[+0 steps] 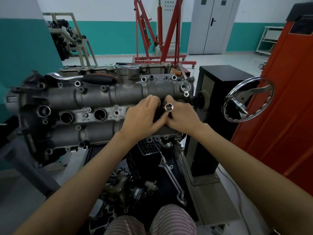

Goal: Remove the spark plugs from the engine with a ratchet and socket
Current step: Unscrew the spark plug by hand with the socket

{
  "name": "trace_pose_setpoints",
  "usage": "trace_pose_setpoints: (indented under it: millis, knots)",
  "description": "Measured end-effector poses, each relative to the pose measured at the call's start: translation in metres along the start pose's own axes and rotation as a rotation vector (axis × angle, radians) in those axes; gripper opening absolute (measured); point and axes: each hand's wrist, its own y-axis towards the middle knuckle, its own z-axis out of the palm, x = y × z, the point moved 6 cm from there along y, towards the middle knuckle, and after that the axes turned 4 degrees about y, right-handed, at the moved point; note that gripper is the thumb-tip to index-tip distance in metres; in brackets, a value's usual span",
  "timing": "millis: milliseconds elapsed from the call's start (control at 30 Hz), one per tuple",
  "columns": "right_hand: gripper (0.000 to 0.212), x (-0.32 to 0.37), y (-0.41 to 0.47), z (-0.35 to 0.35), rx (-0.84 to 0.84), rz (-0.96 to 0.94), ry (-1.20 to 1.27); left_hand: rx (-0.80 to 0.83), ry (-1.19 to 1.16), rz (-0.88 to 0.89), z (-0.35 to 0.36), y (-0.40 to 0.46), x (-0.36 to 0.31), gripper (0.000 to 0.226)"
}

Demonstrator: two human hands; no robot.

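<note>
The engine (94,106) filled the left and centre of the frame, its grey cam cover lying across the stand, with two open plug wells showing left of centre. At the right edge stood the orange cabinet (277,116), and just inside it the chrome handwheel (249,99) on the black stand post (210,116). Up top in the centre, the red engine hoist (157,34) sat well back on the floor. Along the upper left of the engine, the ratchet (81,77) lay flat on the casting, chrome head to the left, black grip to the right, and neither of your hands was on it. Your left hand (144,116) sat at centre frame over the cover, fingers curled down onto something dark between your hands; what they pinched, I couldn't tell. Your right hand (182,116) was touching it, fingers wrapped round the socket (169,107), whose open chrome mouth pointed up at you beside the thumb.
</note>
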Motion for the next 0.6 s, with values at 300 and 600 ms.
trace_pose_setpoints:
  millis: [300,600]
  knots:
    - [0.02,-0.014,-0.021,-0.011,-0.202,0.346,0.545,0.251,0.148,-0.031,0.004,0.022,-0.004,0.037]
    - [0.034,0.003,-0.036,0.006,0.262,1.045,1.284,0.251,0.334,-0.227,-0.006,0.023,-0.013,0.05]
